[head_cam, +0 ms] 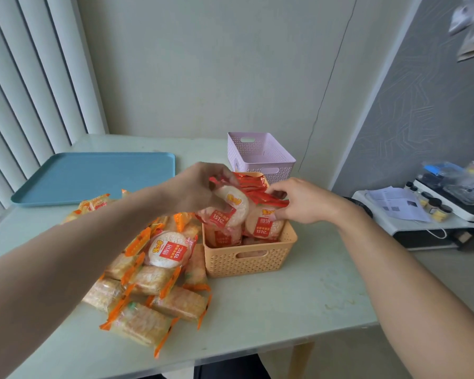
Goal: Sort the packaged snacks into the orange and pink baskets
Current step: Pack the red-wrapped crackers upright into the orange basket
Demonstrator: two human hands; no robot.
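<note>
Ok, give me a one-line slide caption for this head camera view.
Both hands tuck round rice-cracker packs into the orange basket; pink basket waits behind.

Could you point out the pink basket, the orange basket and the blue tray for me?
pink basket [268, 157]: head view, on its right side wall.
orange basket [271, 262]: head view, on its front wall.
blue tray [93, 177]: head view, on its bare flat bottom.

Soft, even daylight fills the scene, brightest at the vertical blinds [25, 77] in the upper left of the frame. Shadows on the bench [298, 296] are faint and diffuse. There is no harsh glare. Wide-angle distortion bends lines toward the edges, and the clutter at the upper right corner is blurred.
</note>
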